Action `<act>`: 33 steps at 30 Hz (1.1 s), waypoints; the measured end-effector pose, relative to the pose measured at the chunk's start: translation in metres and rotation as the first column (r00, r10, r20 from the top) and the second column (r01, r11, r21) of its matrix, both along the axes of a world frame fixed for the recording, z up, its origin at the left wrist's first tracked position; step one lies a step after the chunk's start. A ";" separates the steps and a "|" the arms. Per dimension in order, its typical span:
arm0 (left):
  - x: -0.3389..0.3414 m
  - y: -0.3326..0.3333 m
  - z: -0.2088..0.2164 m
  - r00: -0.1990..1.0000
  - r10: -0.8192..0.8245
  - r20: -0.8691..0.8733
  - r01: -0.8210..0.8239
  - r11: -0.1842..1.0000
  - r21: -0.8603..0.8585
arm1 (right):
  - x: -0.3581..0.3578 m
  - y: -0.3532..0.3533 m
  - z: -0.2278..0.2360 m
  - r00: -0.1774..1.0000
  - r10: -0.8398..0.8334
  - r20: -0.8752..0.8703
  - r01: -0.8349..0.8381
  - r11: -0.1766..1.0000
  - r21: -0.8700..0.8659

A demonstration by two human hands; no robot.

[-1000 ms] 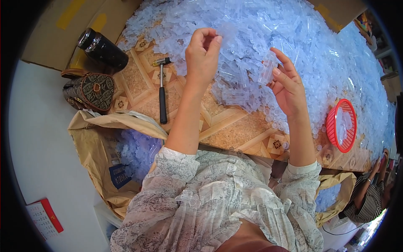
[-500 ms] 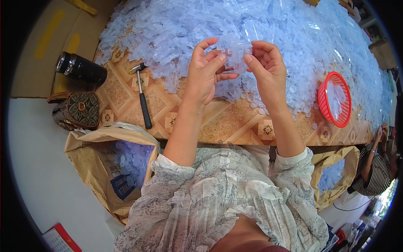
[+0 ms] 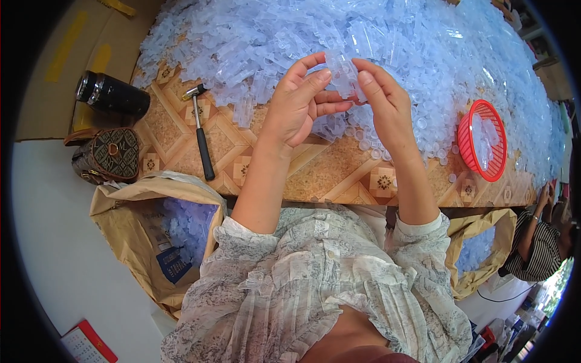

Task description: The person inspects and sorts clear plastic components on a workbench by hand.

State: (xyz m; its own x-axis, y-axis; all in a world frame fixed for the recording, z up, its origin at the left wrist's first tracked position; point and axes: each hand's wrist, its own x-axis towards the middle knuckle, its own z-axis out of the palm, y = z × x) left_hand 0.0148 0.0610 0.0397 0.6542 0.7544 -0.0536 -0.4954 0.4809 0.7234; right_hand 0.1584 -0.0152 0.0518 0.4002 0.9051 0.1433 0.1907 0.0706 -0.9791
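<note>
Between both hands, above the table, is a clear plastic molded piece (image 3: 342, 71) with a bluish tint. My left hand (image 3: 298, 100) grips its left side, thumb on top and the lower fingers reaching beneath. On the right side, my right hand (image 3: 387, 100) pinches it between thumb and fingers. Past the hands spreads a big heap of similar clear plastic pieces (image 3: 260, 42). Small round clear discs (image 3: 422, 123) lie loose at the heap's near edge, beside my right wrist.
A small hammer (image 3: 203, 136) lies left on the patterned table (image 3: 302, 181). Beyond it are a black flask (image 3: 115, 94) and a brown patterned pouch (image 3: 109, 154). A red basket (image 3: 465, 142) stands right. Open sacks (image 3: 115, 236) flank me; another person's striped sleeve (image 3: 532, 260) shows far right.
The plastic piece has turned to a narrower, slanted angle. My right hand has closed in toward the left one, and the whole view has shifted slightly.
</note>
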 end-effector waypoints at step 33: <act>-0.006 -0.006 0.004 0.999 0.038 0.030 -0.039 0.998 0.053 | -0.030 -0.008 -0.004 0.937 -0.177 0.301 0.083 0.950 0.302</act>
